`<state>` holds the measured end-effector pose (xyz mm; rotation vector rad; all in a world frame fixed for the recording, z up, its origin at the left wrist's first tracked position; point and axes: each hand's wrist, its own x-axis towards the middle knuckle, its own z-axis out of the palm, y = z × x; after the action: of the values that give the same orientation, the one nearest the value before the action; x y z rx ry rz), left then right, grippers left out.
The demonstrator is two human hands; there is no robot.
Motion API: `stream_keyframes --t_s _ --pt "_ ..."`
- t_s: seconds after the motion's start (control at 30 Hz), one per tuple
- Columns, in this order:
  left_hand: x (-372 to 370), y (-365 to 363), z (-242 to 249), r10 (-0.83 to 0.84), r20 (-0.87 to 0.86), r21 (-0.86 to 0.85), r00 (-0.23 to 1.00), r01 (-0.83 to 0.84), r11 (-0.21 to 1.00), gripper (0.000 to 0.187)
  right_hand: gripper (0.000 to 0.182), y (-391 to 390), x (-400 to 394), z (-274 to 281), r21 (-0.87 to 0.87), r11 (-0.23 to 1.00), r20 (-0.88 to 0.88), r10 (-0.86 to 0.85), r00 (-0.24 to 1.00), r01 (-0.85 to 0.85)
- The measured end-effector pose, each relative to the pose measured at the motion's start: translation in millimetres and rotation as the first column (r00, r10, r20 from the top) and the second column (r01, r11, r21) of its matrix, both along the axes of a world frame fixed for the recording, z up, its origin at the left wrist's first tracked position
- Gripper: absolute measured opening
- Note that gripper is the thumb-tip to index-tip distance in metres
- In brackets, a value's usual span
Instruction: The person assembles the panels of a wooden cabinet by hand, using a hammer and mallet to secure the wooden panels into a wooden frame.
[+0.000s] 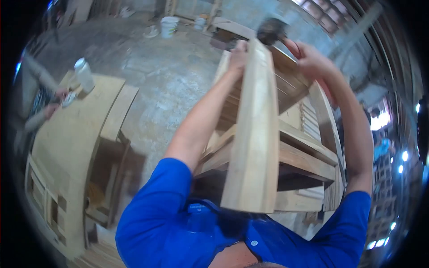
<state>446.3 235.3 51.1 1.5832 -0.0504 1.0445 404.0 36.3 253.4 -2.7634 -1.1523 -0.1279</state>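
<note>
A pale wooden board stands in the middle of the view, part of a wooden frame with slats and crosspieces. At the board's far end, my left hand is closed on its left side, with the fingertips partly hidden. My right hand grips the handle of a dark-headed mallet. The mallet's head is beside the far end of the board, at its upper right; whether they touch I cannot tell.
On the left is a wooden workbench with a white bottle. Another person's hands are at its far edge. White buckets stand on the floor at the back. A brick lattice is at the right.
</note>
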Motion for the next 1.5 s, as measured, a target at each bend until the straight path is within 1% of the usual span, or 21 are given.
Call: stream_keyframes --t_s 0.07,0.17,0.23,0.27,0.3,0.37,0.43,0.47,0.6,0.67,0.73,0.87,0.9,1.0,1.1,1.2,1.27,1.33,1.37,1.47,1.5 --pt "-32 15 2 -0.096 -0.135 0.012 0.986 0.098 0.995 0.066 0.048 -6 -56 51 0.045 0.981 -0.198 -0.175 0.964 0.187" --pt "-85 57 -43 -0.168 -0.142 0.059 0.976 0.177 0.982 0.096 0.041 -61 -80 95 0.343 0.939 0.079 -0.044 0.996 0.015" --pt "-186 62 -48 -0.389 -0.168 -0.248 0.906 0.343 0.906 0.077 0.065 -82 -124 125 0.395 0.914 0.288 -0.219 0.932 0.092" --pt "-229 58 -46 -0.471 -0.126 -0.419 0.873 0.384 0.823 0.069 0.051 -101 -111 130 0.579 0.815 0.246 -0.215 0.945 0.035" --pt "-275 41 -37 -0.487 -0.074 -0.257 0.870 0.455 0.853 0.062 0.042 -142 -75 134 0.635 0.716 0.116 -0.459 0.881 0.289" --pt "-334 7 -35 -0.511 -0.066 -0.147 0.857 0.498 0.855 0.059 0.034 -238 7 59 0.407 0.827 0.372 -0.537 0.757 0.387" --pt "-363 -19 -48 -0.462 -0.091 -0.188 0.882 0.441 0.878 0.057 0.038 -239 -7 -15 0.108 0.951 0.474 -0.306 0.826 0.291" --pt "-370 -24 -57 -0.439 -0.117 -0.205 0.891 0.411 0.888 0.055 0.043 -207 -54 -29 0.162 0.937 0.248 -0.342 0.906 0.309" --pt "-357 -30 -66 -0.344 -0.194 -0.194 0.919 0.308 0.931 0.050 0.055 -211 -55 31 -0.171 0.825 -0.032 -0.551 0.834 0.538" --pt "-332 -35 -61 -0.304 -0.212 -0.151 0.929 0.276 0.949 0.048 0.064 -239 -46 40 0.281 0.930 0.026 -0.256 0.966 0.239" --pt "-300 -44 -53 -0.272 -0.204 -0.092 0.940 0.258 0.962 0.045 0.064 -258 -38 95 0.286 0.955 0.136 -0.127 0.983 0.084" --pt "-217 -72 -24 -0.247 -0.134 -0.020 0.960 0.246 0.969 0.041 0.064 -164 -113 158 0.448 0.877 0.311 -0.335 0.890 0.173" --pt "-192 -78 -15 -0.301 -0.059 -0.056 0.952 0.298 0.953 0.053 0.063 -150 -121 162 0.457 0.874 0.335 -0.342 0.878 0.166" --pt "-120 -94 -11 -0.281 0.071 0.069 0.957 0.277 0.958 0.071 0.063 -131 -133 163 0.479 0.859 0.366 -0.381 0.849 0.179" --pt "-75 -110 -19 -0.266 0.046 0.009 0.963 0.266 0.964 0.059 0.063 -115 -133 128 0.513 0.817 0.301 -0.460 0.836 0.265" --pt "-66 -115 -19 -0.238 -0.009 0.013 0.971 0.238 0.971 0.054 0.063 -96 -128 18 0.377 0.894 0.249 -0.348 0.904 0.240" --pt "-72 -111 -15 -0.211 -0.028 0.068 0.977 0.213 0.975 0.056 0.063 -71 -157 -11 0.241 0.879 -0.103 -0.399 0.911 0.412" --pt "-74 -113 -17 -0.168 -0.052 0.078 0.984 0.171 0.982 0.059 0.065 -89 -135 29 0.225 0.915 -0.347 -0.245 0.905 0.334" --pt "-69 -112 -18 -0.197 -0.028 0.064 0.980 0.199 0.978 0.060 0.066 -84 -150 33 0.389 0.857 -0.288 -0.237 0.928 0.339" --pt "-69 -110 -19 -0.233 -0.021 0.059 0.972 0.234 0.970 0.061 0.060 -147 -99 76 0.414 0.888 -0.031 -0.205 0.978 0.199" --pt "-66 -109 -21 -0.207 -0.028 0.079 0.978 0.209 0.975 0.061 0.057 -129 -108 94 0.367 0.839 -0.023 -0.424 0.905 0.402"
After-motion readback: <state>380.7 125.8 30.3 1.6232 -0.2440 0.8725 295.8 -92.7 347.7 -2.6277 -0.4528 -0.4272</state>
